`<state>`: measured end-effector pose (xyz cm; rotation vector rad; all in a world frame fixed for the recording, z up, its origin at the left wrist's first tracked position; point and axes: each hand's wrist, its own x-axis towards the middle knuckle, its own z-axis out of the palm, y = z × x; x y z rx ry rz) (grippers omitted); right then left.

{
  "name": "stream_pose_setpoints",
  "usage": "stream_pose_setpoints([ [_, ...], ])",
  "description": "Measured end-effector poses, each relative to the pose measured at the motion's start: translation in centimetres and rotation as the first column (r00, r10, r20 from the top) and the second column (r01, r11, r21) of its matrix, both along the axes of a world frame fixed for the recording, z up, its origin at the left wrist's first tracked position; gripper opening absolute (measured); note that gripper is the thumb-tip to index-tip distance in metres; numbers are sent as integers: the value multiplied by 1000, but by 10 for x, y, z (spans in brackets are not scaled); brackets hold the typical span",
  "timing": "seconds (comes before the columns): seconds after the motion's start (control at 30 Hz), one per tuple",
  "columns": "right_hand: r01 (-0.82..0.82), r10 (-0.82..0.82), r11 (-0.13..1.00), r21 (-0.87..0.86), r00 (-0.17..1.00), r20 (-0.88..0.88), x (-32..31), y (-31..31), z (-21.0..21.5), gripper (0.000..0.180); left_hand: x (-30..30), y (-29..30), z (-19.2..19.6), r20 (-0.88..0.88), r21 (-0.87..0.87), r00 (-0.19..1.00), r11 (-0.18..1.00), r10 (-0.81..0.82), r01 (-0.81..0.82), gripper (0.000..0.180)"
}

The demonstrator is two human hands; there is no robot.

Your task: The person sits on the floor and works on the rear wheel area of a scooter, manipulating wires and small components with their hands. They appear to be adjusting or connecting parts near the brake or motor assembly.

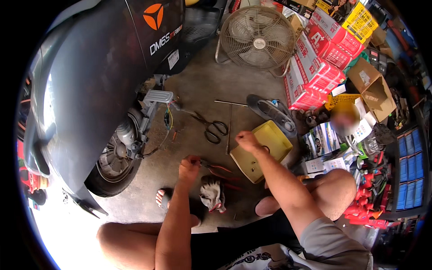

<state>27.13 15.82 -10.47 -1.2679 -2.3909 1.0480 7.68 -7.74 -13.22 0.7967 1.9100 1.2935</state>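
My left hand (190, 168) is closed, fingers curled, above the floor beside a pair of pliers with red handles (217, 169). Whatever it may grip is too small to make out. My right hand (247, 142) is closed too, over the far left part of a yellow plastic tray (241, 164). Its fingers hide anything inside them. A few small dark parts lie in the tray. Left of the tray rest black-handled scissors (212, 130) and a metal T-handle wrench (230, 126). A dirty white work glove (211, 195) lies in front of the pliers.
A dark scooter (103, 58) stands at left, its wheel (112, 168) and loose wires (167, 119) near the floor. A grey moulded plastic piece (272, 114) lies behind the tray. A floor fan (258, 38), red-white boxes (315, 67) and blue drawers (409, 168) line the back and right.
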Motion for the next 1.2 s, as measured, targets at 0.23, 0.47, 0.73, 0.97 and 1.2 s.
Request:
stream_pose_setpoints([
  [0.23,249,-298,955,163,803,515,170,58,-58,31,19,16,2,1,-78,1000,997,-21,21,17],
  [0.47,401,-381,914,57,805,455,125,19,-88,39,10,-1,-8,-57,-180,997,983,-55,44,18],
  [0.73,362,-399,916,173,776,489,113,11,-91,38,10,0,-4,-53,-145,999,989,-3,-5,17],
  [0.97,238,-334,928,-286,872,-359,46,41,-60,17,23,30,43,113,-36,992,998,52,-48,20],
  [1.2,-269,33,929,-256,746,-665,-53,-71,73,13,16,38,123,665,68,738,975,114,-212,17],
])
